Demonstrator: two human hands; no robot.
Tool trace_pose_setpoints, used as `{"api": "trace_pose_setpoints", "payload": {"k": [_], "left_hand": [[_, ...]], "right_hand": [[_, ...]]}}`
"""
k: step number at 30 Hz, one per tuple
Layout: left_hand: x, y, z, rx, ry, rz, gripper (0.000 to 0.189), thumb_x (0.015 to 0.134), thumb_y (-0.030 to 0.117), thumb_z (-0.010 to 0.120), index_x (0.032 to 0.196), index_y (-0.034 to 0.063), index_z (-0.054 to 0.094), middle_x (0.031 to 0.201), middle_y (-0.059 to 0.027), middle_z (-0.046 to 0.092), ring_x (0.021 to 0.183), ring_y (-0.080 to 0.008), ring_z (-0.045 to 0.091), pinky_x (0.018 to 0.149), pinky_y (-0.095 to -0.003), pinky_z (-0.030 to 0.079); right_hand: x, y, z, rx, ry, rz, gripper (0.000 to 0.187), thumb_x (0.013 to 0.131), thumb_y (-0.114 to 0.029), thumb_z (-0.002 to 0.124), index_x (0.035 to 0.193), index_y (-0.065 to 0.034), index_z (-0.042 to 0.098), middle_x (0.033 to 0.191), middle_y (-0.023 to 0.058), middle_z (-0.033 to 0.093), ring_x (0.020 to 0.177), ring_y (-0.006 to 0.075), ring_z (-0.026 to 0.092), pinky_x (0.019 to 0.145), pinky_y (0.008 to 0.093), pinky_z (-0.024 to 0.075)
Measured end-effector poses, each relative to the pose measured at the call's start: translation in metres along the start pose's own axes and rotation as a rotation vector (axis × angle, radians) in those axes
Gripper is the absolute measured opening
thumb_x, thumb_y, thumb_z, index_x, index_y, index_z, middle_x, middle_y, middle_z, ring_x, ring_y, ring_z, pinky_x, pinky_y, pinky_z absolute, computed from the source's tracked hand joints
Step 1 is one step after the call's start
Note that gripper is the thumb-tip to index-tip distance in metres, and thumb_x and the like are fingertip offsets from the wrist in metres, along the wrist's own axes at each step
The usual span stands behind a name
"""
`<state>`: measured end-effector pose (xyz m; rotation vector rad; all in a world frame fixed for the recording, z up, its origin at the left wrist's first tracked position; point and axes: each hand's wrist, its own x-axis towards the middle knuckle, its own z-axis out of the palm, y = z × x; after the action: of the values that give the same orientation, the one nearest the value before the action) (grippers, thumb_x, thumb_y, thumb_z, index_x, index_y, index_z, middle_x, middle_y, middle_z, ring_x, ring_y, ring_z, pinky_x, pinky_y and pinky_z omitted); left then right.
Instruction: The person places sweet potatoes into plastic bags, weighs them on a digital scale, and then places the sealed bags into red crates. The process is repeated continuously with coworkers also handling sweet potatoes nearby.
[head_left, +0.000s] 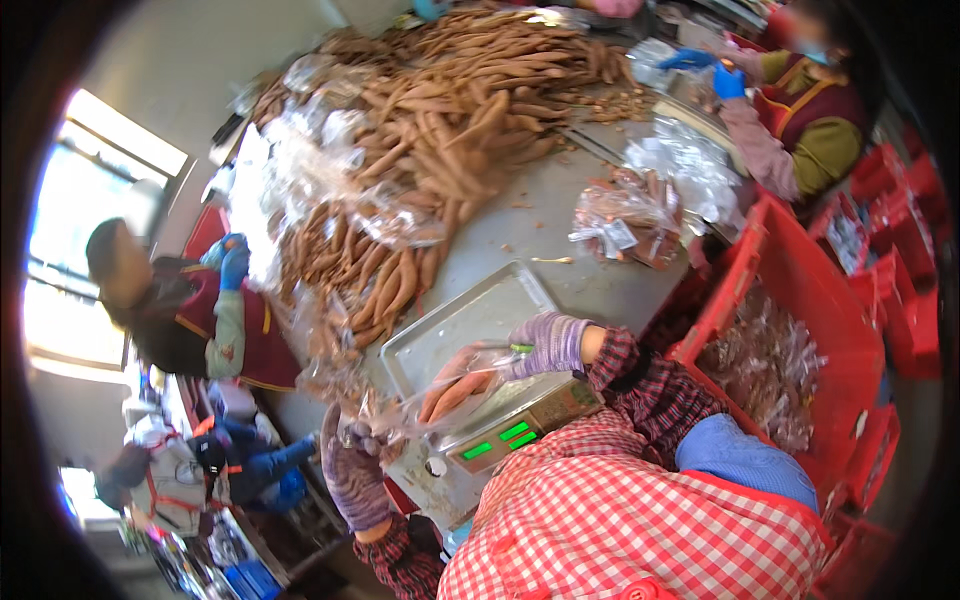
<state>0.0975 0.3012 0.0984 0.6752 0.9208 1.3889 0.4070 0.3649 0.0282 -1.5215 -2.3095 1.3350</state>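
My right hand (551, 345), in a striped purple knit glove, grips one end of a clear plastic bag (480, 367) above the scale. Several long reddish-brown root vegetables (457, 386), perhaps sweet potatoes, show in or behind that bag. A small green item (520, 349) shows at the right fingers; I cannot tell what it is. My left hand (352, 465), gloved the same way, pinches crumpled clear plastic at the scale's left. Below the bag, a digital scale (517, 439) with lit green displays carries a metal tray (465, 300).
A large heap of root vegetables (465, 127) with plastic bags (300, 157) covers the far table. Filled bags (630, 214) lie at right, beside a red crate (817, 300) holding wrapped goods. Blue-gloved people work at left (217, 315) and right (795, 120).
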Motion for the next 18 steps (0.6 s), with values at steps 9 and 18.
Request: {"api": "trace_pose_setpoints", "payload": {"k": [9,18], "left_hand": [[0.002,-0.044,0.059,1.039,-0.571,0.252,0.086,0.084,0.043,0.065,0.145,0.0015,0.019,0.145,-0.0170,0.031,0.132,-0.0254,0.033,0.108,-0.0378,0.026],[0.048,-0.066,0.039,0.683,-0.405,-0.207,0.041,0.092,0.040,0.055,0.110,0.0029,0.057,0.089,-0.0029,0.059,0.070,-0.0079,0.053,0.067,-0.0203,0.043]], "right_hand": [[0.024,-0.043,0.052,0.560,0.448,-0.773,0.020,0.086,-0.025,0.063,0.096,-0.0074,0.065,0.081,0.0034,0.064,0.078,0.0105,0.058,0.069,0.0288,0.0470],[0.027,-0.015,0.056,1.136,-0.030,-0.236,0.023,0.085,-0.030,0.066,0.097,-0.0099,0.068,0.074,-0.0035,0.059,0.061,0.0068,0.050,0.058,0.0243,0.0413]]}}
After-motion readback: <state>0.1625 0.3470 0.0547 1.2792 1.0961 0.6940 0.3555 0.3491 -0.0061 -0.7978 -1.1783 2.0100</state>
